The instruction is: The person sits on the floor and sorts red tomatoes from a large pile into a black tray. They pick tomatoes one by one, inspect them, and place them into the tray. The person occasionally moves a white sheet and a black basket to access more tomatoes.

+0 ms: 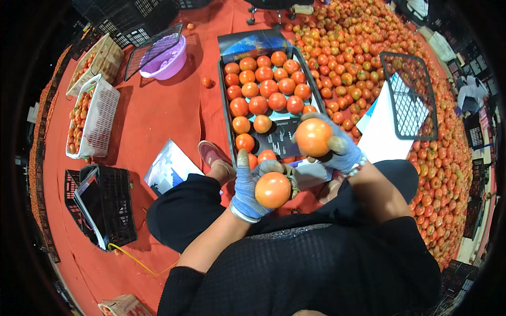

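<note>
My left hand [250, 189], in a blue-grey work glove with stained fingertips, holds an orange-red tomato [272, 190] with a bit of green stem beside it. Gloved the same way, my right hand [340, 148] grips a larger, paler tomato [314, 137] above the near right part of a black crate [226, 106]. Rows of red tomatoes [269, 87] fill the crate's far part, and a few more lie along its left and near edges. Dark printed sheet [282, 138] shows on the bottom between them. A printed flap [253, 45] stands at the far end.
A big heap of tomatoes [355, 59] covers the right side, with a black mesh tray [411, 96] and white sheets [383, 130] on it. At left are a white crate of tomatoes [99, 122], a black crate [118, 205] and a purple basin [174, 63].
</note>
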`<state>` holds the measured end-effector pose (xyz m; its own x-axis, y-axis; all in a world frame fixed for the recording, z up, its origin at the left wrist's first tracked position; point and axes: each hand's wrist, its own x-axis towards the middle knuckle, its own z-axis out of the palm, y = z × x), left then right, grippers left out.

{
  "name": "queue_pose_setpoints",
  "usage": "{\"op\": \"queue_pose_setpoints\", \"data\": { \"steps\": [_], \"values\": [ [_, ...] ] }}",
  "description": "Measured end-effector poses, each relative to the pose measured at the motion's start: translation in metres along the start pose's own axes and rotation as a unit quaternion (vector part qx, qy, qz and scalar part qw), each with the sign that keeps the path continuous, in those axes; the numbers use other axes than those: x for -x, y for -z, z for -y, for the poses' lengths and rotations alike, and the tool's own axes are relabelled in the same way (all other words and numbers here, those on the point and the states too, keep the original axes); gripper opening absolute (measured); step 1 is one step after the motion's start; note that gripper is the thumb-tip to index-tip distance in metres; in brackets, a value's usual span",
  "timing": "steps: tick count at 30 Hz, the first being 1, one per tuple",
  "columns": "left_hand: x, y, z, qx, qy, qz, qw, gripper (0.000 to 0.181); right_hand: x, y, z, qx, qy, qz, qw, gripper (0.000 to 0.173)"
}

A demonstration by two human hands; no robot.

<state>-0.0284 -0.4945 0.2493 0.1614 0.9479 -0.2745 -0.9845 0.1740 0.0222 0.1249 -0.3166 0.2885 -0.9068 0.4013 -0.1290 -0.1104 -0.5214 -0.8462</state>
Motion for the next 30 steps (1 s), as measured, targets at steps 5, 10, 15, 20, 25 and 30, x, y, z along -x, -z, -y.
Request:
{"op": "queue_pose_setpoints", "data": {
  "steps": [5,10,15,20,25,30],
  "values": [
    [0.0,-0.023,0.017,-0.319,-0.214,0.084,0.919,0.104,0.025,0.019,0.008,0.071,0.044,0.005,0.997,0.102],
    [-0.01,-0.036,0.021,-0.383,-0.246,0.086,0.886,0.107,0.042,0.009,0.013,-0.104,-0.061,-0.033,0.992,0.119],
    [-0.021,-0.041,0.025,-0.417,-0.223,0.034,0.88,0.106,0.042,0.007,0.006,-0.119,-0.042,-0.014,0.992,0.115],
    [-0.038,-0.042,0.024,-0.256,-0.171,-0.121,0.944,0.088,0.043,0.015,-0.002,-0.112,-0.031,-0.002,0.993,0.115],
    [-0.045,-0.024,0.014,-0.024,-0.023,-0.26,0.965,0.073,0.042,0.018,-0.008,-0.067,-0.037,-0.017,0.997,0.102],
    [-0.036,-0.013,0.013,0.039,-0.021,-0.152,0.987,0.083,0.035,0.018,-0.014,-0.041,-0.045,-0.016,0.998,0.096]
  ]
}}
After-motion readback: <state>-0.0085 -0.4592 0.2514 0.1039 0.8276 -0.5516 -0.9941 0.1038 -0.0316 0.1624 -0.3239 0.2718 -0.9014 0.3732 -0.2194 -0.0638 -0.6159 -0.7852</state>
